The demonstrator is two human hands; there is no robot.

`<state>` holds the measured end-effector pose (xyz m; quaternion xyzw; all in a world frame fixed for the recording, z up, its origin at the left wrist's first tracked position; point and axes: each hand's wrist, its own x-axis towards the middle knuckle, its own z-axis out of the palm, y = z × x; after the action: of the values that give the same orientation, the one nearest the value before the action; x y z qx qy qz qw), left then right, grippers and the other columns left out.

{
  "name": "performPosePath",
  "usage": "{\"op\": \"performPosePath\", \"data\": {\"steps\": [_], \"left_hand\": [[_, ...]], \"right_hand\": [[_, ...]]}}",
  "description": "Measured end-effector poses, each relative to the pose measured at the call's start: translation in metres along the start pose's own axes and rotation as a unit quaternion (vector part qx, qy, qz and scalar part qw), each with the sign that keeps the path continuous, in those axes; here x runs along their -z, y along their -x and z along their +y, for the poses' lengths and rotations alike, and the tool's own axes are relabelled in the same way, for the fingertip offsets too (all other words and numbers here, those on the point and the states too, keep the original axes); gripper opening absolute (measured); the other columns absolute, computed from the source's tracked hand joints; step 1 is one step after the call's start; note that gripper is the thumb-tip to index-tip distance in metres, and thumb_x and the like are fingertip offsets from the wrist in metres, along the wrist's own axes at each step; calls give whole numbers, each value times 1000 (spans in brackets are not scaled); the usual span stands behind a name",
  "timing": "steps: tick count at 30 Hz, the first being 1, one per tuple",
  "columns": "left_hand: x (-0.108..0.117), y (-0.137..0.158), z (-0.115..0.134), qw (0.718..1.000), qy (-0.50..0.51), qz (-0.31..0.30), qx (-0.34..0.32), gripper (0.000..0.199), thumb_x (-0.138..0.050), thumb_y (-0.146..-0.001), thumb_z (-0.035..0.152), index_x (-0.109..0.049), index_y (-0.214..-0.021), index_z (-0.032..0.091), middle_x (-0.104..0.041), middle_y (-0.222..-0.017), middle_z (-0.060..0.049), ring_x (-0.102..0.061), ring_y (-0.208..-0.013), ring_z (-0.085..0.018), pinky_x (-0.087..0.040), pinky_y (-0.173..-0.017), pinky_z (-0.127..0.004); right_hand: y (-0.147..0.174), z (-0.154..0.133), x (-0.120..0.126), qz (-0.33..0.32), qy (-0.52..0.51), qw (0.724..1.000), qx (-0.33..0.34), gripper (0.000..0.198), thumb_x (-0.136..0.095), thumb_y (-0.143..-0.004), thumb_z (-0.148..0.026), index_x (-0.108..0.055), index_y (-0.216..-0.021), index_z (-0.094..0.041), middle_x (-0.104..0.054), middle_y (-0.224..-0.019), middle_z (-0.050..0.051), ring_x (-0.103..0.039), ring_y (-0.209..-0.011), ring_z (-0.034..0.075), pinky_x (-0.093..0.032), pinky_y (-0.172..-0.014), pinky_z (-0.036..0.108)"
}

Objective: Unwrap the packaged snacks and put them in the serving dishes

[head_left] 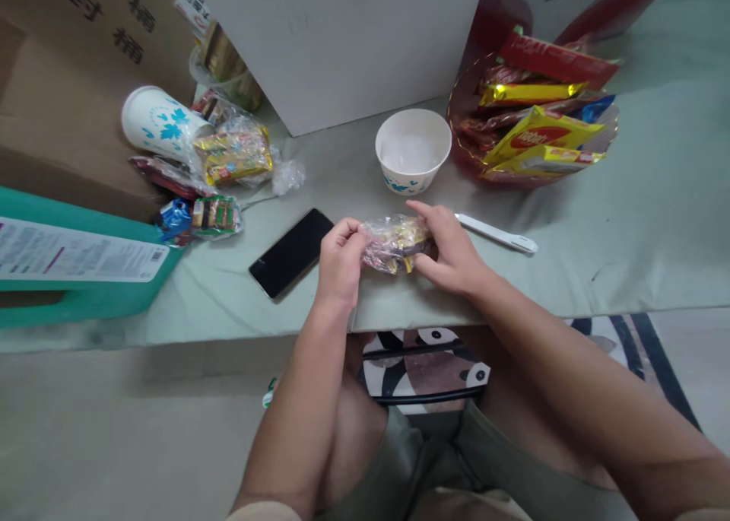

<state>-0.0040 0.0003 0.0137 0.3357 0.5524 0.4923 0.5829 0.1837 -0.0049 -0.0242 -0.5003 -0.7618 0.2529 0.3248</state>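
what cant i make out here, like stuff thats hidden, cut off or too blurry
All in the head view:
Packet: print, blurred under shiny wrap; right end, partly behind the right hand.
Phone: right corner, behind the left hand.
Basket: inside bottom, covered by snacks.
Green box: left part, cut off by the picture's edge; label text, too small.
White box: top, cut off by the upper edge.

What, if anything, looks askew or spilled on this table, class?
The paper cup at left looks tilted beside wrapped snacks, while the paper bowl stands upright; the camera angle may exaggerate this. No spill shows.
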Motion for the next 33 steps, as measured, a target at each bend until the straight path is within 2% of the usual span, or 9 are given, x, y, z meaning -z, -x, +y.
{"op": "performPosePath", "data": {"steps": [5,9,13,16,20,23,27,30,33], "left_hand": [[3,-5,2,998,-1,64,-27,13,-57,-62,22,-45,-66,22,-48,-57,5,-48,-45,-8,-31,-37,-17],[7,-8,4,995,17,92,-38,12,-56,-61,22,-45,-64,21,-49,-55,4,-46,-44,-7,-27,-36,-17],[8,-8,0,999,-15,43,-18,13,-57,-63,22,-46,-68,22,-52,-58,4,-48,-44,-8,-29,-36,-18],[7,-9,-4,999,-13,-23,-25,19,-64,-69,30,-52,-81,23,-57,-66,4,-50,-45,-9,-36,-37,-21],[6,-11,-6,993,-34,-75,-85,41,-84,-64,42,-58,-89,23,-55,-65,5,-47,-46,-8,-38,-40,-21],[8,-13,-6,990,-64,-26,-120,32,-84,-66,36,-58,-76,21,-48,-57,7,-42,-44,-6,-34,-41,-20],[16,-16,-2,991,-31,69,-112,19,-73,-71,24,-54,-69,21,-45,-55,8,-39,-44,-7,-30,-39,-20],[22,-16,-1,988,-52,93,-111,15,-68,-74,20,-53,-71,21,-44,-55,8,-38,-43,-7,-28,-40,-20],[27,-16,-2,984,-94,96,-118,13,-66,-79,22,-55,-73,22,-41,-54,8,-36,-44,-8,-26,-42,-21]], "right_hand": [[-1,-2,4,35,-5,999,-28,46,-49,-74,-25,-64,-117,-19,-54,-100,9,-55,-95,26,-48,-87,44],[2,3,10,89,-41,995,-20,18,-49,-72,-18,-52,-89,-23,-59,-106,10,-58,-105,27,-46,-93,44],[0,6,11,47,-86,994,-44,44,-51,-69,-17,-52,-112,-22,-63,-128,13,-60,-117,29,-46,-98,44],[-3,6,9,17,-97,994,-56,61,-51,-67,-18,-53,-128,-21,-67,-111,10,-61,-95,27,-48,-87,42],[-3,5,11,66,-95,993,-25,31,-50,-67,-16,-64,-94,-22,-59,-83,4,-56,-80,23,-47,-78,39],[-1,6,19,98,-143,985,-25,7,-52,-69,-17,-55,-69,-23,-61,-82,4,-60,-83,22,-47,-82,38],[6,14,39,159,-193,964,-89,6,-58,-67,-22,-53,-66,-22,-69,-101,5,-63,-99,24,-47,-92,40],[13,24,52,189,-230,940,-165,11,-60,-65,-25,-50,-68,-22,-69,-105,7,-62,-92,22,-48,-81,37],[21,36,59,182,-207,937,-215,10,-56,-68,-26,-46,-72,-24,-69,-107,10,-63,-88,21,-46,-68,34]]}}
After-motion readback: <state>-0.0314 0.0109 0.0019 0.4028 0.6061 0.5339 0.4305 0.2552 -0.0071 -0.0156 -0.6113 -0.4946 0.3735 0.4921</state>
